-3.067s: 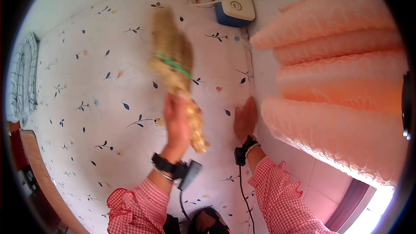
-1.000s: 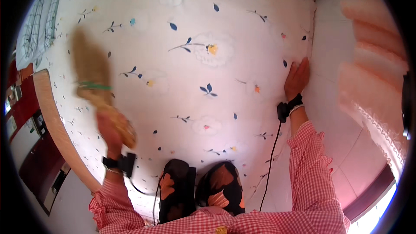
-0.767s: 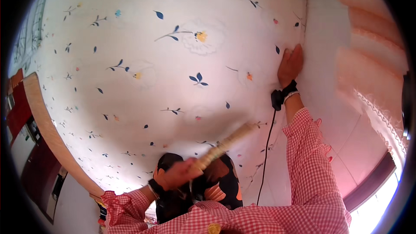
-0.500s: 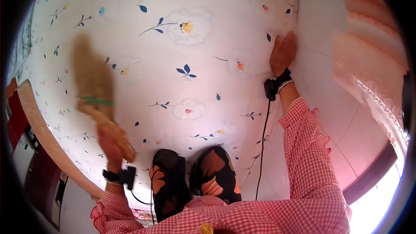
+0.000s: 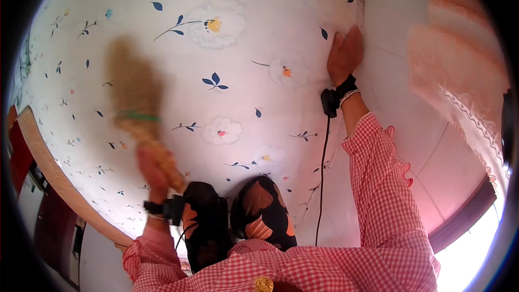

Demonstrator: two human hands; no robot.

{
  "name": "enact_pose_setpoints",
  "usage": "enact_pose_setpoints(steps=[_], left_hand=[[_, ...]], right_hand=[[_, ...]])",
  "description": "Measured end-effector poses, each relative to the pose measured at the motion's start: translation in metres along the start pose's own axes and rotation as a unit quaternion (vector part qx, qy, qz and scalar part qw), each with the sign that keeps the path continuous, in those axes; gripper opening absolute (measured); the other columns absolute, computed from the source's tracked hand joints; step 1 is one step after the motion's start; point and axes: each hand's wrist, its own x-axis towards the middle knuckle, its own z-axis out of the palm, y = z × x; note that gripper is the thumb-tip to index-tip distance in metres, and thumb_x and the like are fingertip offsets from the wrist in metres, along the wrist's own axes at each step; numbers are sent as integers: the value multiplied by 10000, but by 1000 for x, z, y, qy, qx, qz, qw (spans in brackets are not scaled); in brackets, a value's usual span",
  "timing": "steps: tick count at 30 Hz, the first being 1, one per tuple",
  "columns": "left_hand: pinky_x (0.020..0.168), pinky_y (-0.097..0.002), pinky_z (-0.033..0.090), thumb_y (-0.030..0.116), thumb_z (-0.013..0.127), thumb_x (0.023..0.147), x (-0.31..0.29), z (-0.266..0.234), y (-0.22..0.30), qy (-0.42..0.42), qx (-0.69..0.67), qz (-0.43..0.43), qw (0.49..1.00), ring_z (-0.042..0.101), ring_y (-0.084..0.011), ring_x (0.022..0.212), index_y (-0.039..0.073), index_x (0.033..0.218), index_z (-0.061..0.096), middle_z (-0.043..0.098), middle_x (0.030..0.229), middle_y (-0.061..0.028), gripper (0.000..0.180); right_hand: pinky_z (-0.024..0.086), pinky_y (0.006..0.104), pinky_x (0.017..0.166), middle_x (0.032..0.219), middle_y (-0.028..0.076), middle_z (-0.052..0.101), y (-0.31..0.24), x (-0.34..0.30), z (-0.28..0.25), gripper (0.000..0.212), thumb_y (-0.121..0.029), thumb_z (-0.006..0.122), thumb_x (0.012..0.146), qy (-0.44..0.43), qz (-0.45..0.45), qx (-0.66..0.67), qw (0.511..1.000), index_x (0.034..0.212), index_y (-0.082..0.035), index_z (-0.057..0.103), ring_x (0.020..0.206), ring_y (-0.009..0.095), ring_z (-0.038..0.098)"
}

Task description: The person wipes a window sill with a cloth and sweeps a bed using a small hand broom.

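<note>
Observed from where I stand: the left hand (image 5: 152, 167) is wrapped around the handle of a straw-coloured brush (image 5: 135, 81), whose head points toward the far part of the surface, over its left half; the butt of the handle is just beside the left knee (image 5: 203, 200). Head and green band (image 5: 139, 115) are blurred; whether the bristles touch the flowered sheet (image 5: 292, 167) I cannot tell. The right hand (image 5: 346, 57) lies spread at the right edge of the surface, by the wall (image 5: 394, 27), with nothing seen in it; presumably it braces the leaning body. A black cable (image 5: 323, 184) runs from the right wrist toward the near edge. Judgement on technique: if this is a sweeping stroke, the bristles should lie low and even, pressed lightly enough not to drag the sheet into folds. Strokes best run one way, toward the left edge with its wooden board (image 5: 70, 189), each overlapping the last. The cable should be kept outside the arc; weight on the right palm would steady the reach.
</note>
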Motion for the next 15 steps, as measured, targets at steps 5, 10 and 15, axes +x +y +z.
enact_pose_setpoints(steps=[5, 10, 15], left_hand=[[492, -274, 501, 378, 467, 947, -60, 28, 6, -129, 87, -8, 988, 563, -148, 588, 73, 1006, 470, 555, 748, -75, 311], [494, -252, 457, 203, 518, 942, -130, 54, -93, -330, 90, -404, 848, 532, -122, 577, 80, 1063, 483, 549, 783, -39, 176], [521, -288, 452, 306, 532, 944, -144, 100, -112, -584, 304, -236, 714, 516, -118, 572, 55, 1042, 486, 557, 781, -56, 273]], right_hand=[[326, 481, 1006, 1295, 254, 444, 10, -9, 9, 542, -292, 487, 918, -14, 19, -3, 1000, 1310, 58, 356, 1196, 412, 420], [300, 483, 1020, 1331, 230, 418, 3, -6, 8, 556, -314, 476, 920, -21, 37, 2, 999, 1329, 37, 342, 1231, 397, 388], [301, 485, 1014, 1345, 211, 412, 2, -3, 6, 551, -321, 466, 920, -28, 48, 23, 998, 1336, 18, 340, 1237, 392, 385]])
